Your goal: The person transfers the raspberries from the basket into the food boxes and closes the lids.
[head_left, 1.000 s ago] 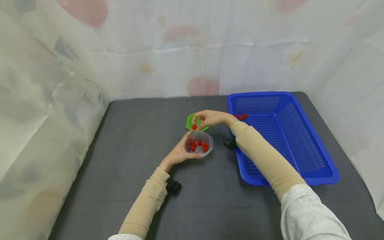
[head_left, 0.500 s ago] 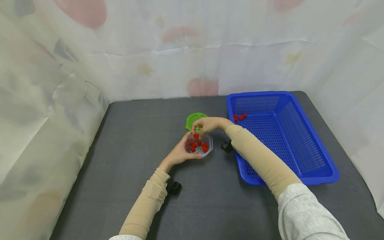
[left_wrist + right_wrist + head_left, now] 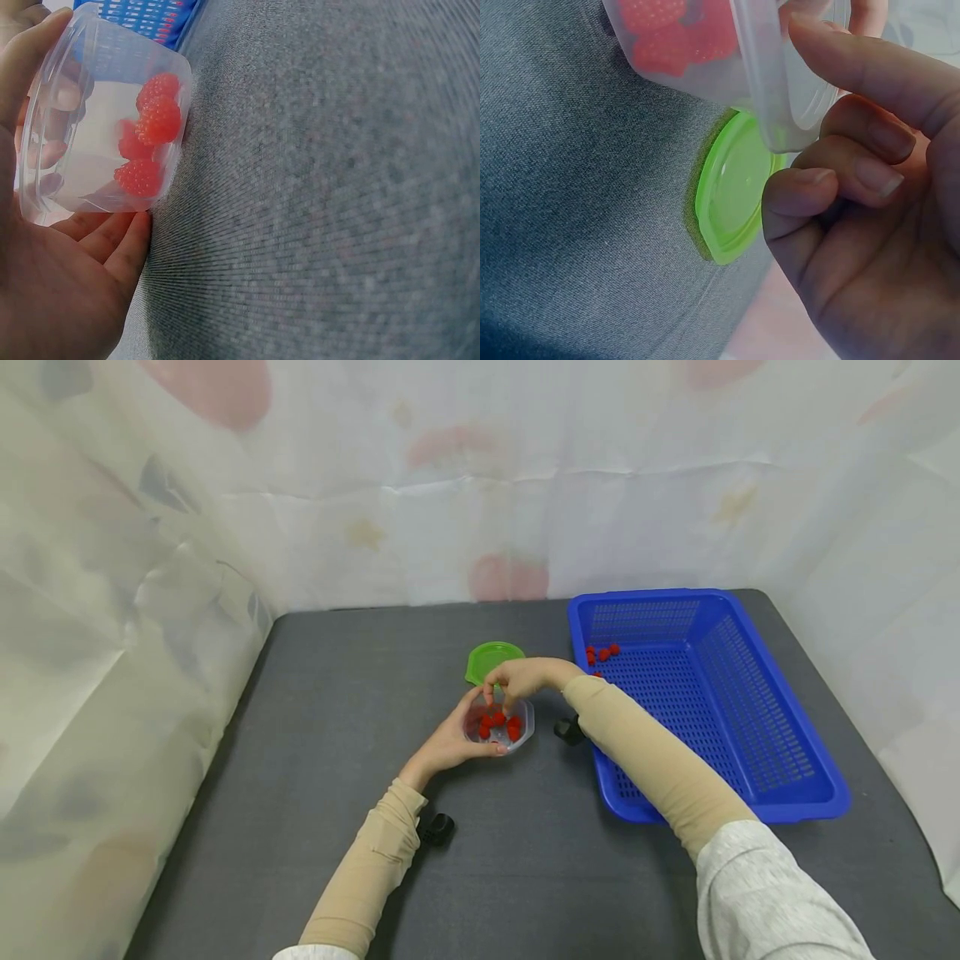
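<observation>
My left hand point(image 3: 448, 739) grips a clear plastic container point(image 3: 109, 150), thumb on the near side and fingers around the far side. Several red raspberries point(image 3: 159, 120) lie on the container's bottom. Above its mouth hovers my right hand point(image 3: 528, 677), with thumb and index fingertips reaching inside the rim. No raspberry shows between these fingertips in the wrist views. The other fingers of that hand are loosely curled, as the right wrist view shows. Just behind the container, a green lid point(image 3: 735, 187) lies on the table, partly covered by the right hand in the head view.
To the right stands a blue basket point(image 3: 780, 693) with slotted walls. Several more raspberries point(image 3: 604, 654) lie at its back left corner, under the right forearm's side. Dark grey cloth point(image 3: 337, 710) covers the table, and printed curtains point(image 3: 375, 543) hang behind and beside it.
My right hand has moved from over the green lid toward me, carrying a raspberry to the container's mouth, and has let it go there. The left hand stays put around the container.
</observation>
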`<action>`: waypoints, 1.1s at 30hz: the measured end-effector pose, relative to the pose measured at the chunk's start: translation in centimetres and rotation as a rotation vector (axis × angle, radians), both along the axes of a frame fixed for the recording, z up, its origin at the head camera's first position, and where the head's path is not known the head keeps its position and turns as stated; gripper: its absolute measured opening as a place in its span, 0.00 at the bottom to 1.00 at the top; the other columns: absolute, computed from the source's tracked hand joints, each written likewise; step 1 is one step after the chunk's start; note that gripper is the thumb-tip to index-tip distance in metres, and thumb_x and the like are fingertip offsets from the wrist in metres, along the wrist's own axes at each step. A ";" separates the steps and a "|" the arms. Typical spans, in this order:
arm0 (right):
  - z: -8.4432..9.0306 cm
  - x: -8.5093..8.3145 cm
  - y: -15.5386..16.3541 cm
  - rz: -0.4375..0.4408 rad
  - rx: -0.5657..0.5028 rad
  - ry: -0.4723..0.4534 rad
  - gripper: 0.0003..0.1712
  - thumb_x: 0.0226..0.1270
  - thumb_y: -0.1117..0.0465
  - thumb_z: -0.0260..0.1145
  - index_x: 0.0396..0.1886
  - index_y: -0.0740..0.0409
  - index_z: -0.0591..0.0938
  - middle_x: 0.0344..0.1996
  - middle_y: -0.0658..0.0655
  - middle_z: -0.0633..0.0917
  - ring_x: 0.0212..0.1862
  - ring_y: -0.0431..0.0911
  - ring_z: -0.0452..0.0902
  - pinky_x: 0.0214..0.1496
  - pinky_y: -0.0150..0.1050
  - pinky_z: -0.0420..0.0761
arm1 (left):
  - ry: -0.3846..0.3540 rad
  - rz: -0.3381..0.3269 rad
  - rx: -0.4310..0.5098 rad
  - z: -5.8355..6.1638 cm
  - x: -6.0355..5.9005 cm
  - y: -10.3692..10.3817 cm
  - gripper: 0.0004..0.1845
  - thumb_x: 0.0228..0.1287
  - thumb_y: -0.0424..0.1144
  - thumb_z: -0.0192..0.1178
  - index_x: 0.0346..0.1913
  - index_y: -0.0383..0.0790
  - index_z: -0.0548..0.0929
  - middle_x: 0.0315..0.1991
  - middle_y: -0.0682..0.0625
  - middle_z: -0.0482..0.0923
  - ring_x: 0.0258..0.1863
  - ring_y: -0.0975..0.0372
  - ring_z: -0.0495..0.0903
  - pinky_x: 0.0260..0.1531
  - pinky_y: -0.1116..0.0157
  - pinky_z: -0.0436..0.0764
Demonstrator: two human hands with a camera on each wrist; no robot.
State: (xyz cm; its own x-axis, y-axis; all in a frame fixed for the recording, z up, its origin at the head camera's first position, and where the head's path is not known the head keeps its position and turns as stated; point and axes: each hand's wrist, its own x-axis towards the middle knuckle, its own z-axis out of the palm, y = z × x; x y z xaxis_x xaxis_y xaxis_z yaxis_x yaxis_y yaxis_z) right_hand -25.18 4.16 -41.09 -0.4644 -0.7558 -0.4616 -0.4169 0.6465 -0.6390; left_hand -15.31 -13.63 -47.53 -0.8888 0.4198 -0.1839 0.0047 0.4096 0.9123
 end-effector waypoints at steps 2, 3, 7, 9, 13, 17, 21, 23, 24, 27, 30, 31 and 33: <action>0.0 0.0 0.0 -0.001 0.008 -0.002 0.15 0.57 0.69 0.65 0.45 0.55 0.78 0.23 0.50 0.69 0.24 0.41 0.60 0.28 0.32 0.64 | 0.003 0.014 -0.008 -0.8 -0.3 -0.1 0.54 0.49 0.46 0.71 0.72 0.63 0.43 0.70 0.48 0.59 0.69 0.54 0.60 0.65 0.47 0.60; 0.0 0.0 0.0 -0.001 0.011 -0.003 0.16 0.57 0.69 0.65 0.46 0.55 0.78 0.23 0.50 0.69 0.24 0.41 0.60 0.28 0.32 0.64 | 0.004 0.024 -0.011 -1.2 -0.4 -0.1 0.54 0.48 0.47 0.71 0.71 0.66 0.44 0.70 0.50 0.59 0.69 0.56 0.60 0.66 0.47 0.60; -0.1 -0.1 0.1 -0.005 0.020 -0.005 0.16 0.58 0.67 0.66 0.47 0.54 0.78 0.22 0.49 0.68 0.23 0.40 0.60 0.28 0.32 0.64 | 0.025 0.041 -0.019 -1.6 -0.5 -0.1 0.54 0.46 0.50 0.72 0.70 0.70 0.46 0.69 0.52 0.60 0.68 0.58 0.61 0.65 0.48 0.61; -0.1 -0.1 0.1 -0.006 0.019 -0.006 0.16 0.58 0.67 0.66 0.47 0.54 0.78 0.21 0.49 0.68 0.23 0.40 0.60 0.28 0.32 0.64 | 0.035 0.044 -0.017 -1.6 -0.5 -0.1 0.54 0.45 0.50 0.73 0.70 0.70 0.47 0.68 0.52 0.61 0.68 0.58 0.61 0.65 0.48 0.61; 0.0 -0.1 0.1 -0.003 0.014 -0.011 0.16 0.58 0.66 0.66 0.47 0.55 0.78 0.20 0.49 0.68 0.22 0.40 0.60 0.27 0.32 0.64 | 0.048 0.046 -0.025 -1.6 -0.6 -0.1 0.53 0.44 0.51 0.73 0.69 0.71 0.48 0.69 0.52 0.60 0.68 0.58 0.61 0.66 0.49 0.61; 0.4 -0.1 0.2 -0.006 -0.014 -0.030 0.16 0.57 0.66 0.66 0.47 0.55 0.78 0.19 0.49 0.69 0.21 0.40 0.60 0.27 0.32 0.64 | 0.054 0.042 -0.018 -1.7 -0.6 -0.2 0.53 0.44 0.50 0.73 0.69 0.70 0.48 0.68 0.51 0.61 0.68 0.58 0.62 0.66 0.50 0.61; 1.2 0.1 0.5 0.002 -0.072 -0.050 0.17 0.57 0.66 0.66 0.48 0.57 0.78 0.17 0.48 0.69 0.20 0.40 0.60 0.26 0.32 0.64 | 0.056 0.028 0.009 -1.8 -0.7 -0.3 0.54 0.45 0.47 0.73 0.70 0.66 0.48 0.67 0.49 0.64 0.67 0.58 0.63 0.65 0.50 0.62; 1.7 0.1 0.8 0.010 -0.102 -0.052 0.18 0.57 0.66 0.65 0.49 0.58 0.78 0.16 0.48 0.69 0.20 0.40 0.59 0.26 0.32 0.64 | 0.051 0.020 0.018 -1.7 -0.7 -0.3 0.54 0.47 0.46 0.73 0.71 0.64 0.47 0.67 0.48 0.63 0.68 0.56 0.63 0.65 0.50 0.62; 2.0 0.1 0.9 0.010 -0.113 -0.053 0.18 0.58 0.66 0.65 0.50 0.59 0.78 0.16 0.48 0.69 0.19 0.40 0.59 0.26 0.32 0.64 | 0.052 0.020 0.019 -1.7 -0.7 -0.3 0.54 0.46 0.46 0.73 0.71 0.65 0.46 0.67 0.47 0.63 0.67 0.56 0.63 0.65 0.50 0.63; 2.8 0.2 1.6 0.000 -0.140 -0.047 0.18 0.59 0.65 0.65 0.51 0.59 0.77 0.16 0.49 0.68 0.20 0.41 0.59 0.27 0.33 0.64 | 0.046 0.026 0.012 -1.6 -0.6 -0.3 0.54 0.46 0.48 0.73 0.71 0.65 0.46 0.67 0.47 0.63 0.67 0.56 0.63 0.64 0.49 0.63; 3.5 0.2 2.4 -0.021 -0.154 -0.037 0.18 0.60 0.63 0.65 0.50 0.59 0.77 0.17 0.49 0.68 0.21 0.41 0.59 0.29 0.34 0.65 | 0.053 0.031 0.007 -1.6 -0.6 -0.3 0.55 0.45 0.49 0.73 0.72 0.62 0.47 0.66 0.47 0.64 0.67 0.55 0.64 0.64 0.49 0.64; 3.8 0.1 2.8 -0.031 -0.162 -0.035 0.18 0.60 0.63 0.66 0.50 0.58 0.78 0.17 0.49 0.67 0.21 0.41 0.59 0.29 0.34 0.65 | 0.050 0.030 0.008 -1.6 -0.6 -0.2 0.55 0.45 0.49 0.73 0.72 0.60 0.47 0.66 0.47 0.63 0.67 0.55 0.63 0.64 0.49 0.64; 4.2 0.1 3.4 -0.052 -0.174 -0.039 0.18 0.60 0.63 0.66 0.50 0.58 0.77 0.16 0.49 0.66 0.21 0.41 0.58 0.30 0.35 0.65 | 0.048 0.030 0.009 -1.6 -0.6 -0.2 0.56 0.46 0.47 0.73 0.73 0.57 0.46 0.66 0.46 0.63 0.68 0.55 0.63 0.65 0.49 0.63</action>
